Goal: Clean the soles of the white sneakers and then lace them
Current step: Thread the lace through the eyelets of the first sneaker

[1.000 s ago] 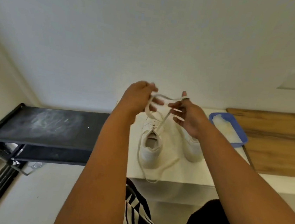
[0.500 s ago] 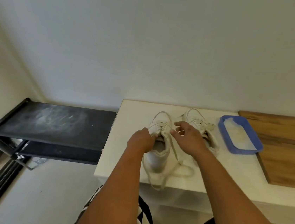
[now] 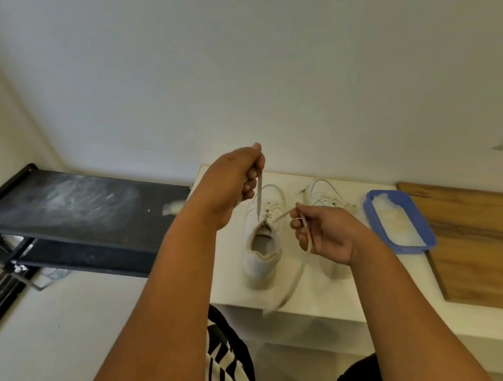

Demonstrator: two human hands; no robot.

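Two white sneakers stand on a white table [image 3: 325, 302], toes toward the wall. The near sneaker [image 3: 261, 247] sits between my hands; the second sneaker [image 3: 325, 194] is further back right, partly hidden by my right hand. My left hand [image 3: 232, 185] is raised above the near sneaker's left side and pinches one end of its white lace [image 3: 258, 197], pulled up taut from the eyelets. My right hand [image 3: 323, 233] grips the other lace end to the shoe's right; the loose tail [image 3: 291, 285] hangs blurred down past the table's front edge.
A blue plastic tray [image 3: 371, 204] with whitish contents lies at the right of the sneakers, beside a wooden board [image 3: 488, 248]. A black shelf rack [image 3: 79, 208] stands left of the table. The wall runs right behind. My knees are below the table's front.
Both hands rose from the sneaker's tongue, each taking a lace end and drawing it out: left hand up, right hand out to the right. The slack lace on the table lifted.
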